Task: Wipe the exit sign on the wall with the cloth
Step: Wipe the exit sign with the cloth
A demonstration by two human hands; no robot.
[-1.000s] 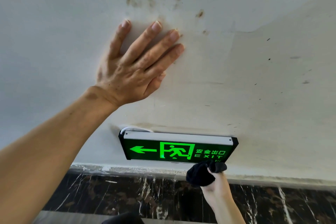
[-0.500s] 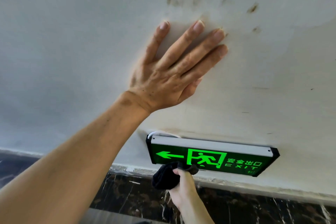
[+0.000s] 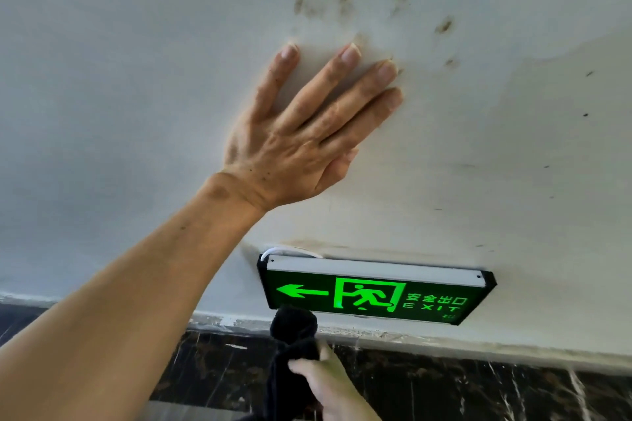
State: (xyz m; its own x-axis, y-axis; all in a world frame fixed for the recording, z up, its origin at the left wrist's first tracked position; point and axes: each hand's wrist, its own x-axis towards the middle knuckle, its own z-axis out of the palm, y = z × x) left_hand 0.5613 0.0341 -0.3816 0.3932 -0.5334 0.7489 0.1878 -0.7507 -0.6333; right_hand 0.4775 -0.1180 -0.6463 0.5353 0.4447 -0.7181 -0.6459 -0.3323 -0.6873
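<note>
while it glows green with a left arrow, a running figure and the word exit, one exit sign (image 3: 374, 290) sits low on the white wall (image 3: 102, 79), above dark marbled skirting (image 3: 478, 383). one black cloth (image 3: 293, 328), gripped by the right hand (image 3: 328, 383), now touches its lower left corner, not the right end as before. the left hand (image 3: 301, 143) lies flat and spread on the wall, holding nothing

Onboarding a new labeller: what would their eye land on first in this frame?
The glowing green exit sign low on the white wall, with its left arrow and running figure. Next, the left hand pressed flat on the wall above it, fingers spread, beneath brown smudges. At the sign's lower left corner, the right hand holds a bunched black cloth.
</note>
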